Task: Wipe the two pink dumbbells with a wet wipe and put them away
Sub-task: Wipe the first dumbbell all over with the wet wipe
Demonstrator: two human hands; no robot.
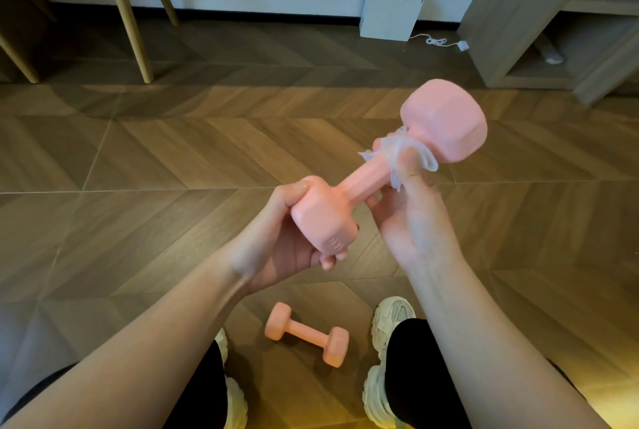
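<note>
Held dumbbell (356, 183): pink, raised above the floor, tilted with its far head up and to the right; near head gripped in the left hand (287, 238), fingers curled under and thumb over the top. Wet wipe (403, 159): thin, white, crumpled; wrapped around the handle just below the far head; pressed there by the right hand (411, 217), fingers closed around wipe and handle together. Second dumbbell (307, 334): pink, lying on its side on the floor (138, 159), between the two pale shoes (390, 321), well apart from both hands. Floor: wood-look herringbone. Background: white box (389, 12) against the wall, with a white cable (439, 42) on the floor beside it; open shelf unit (539, 31) at right; wooden legs (128, 13) at left.
</note>
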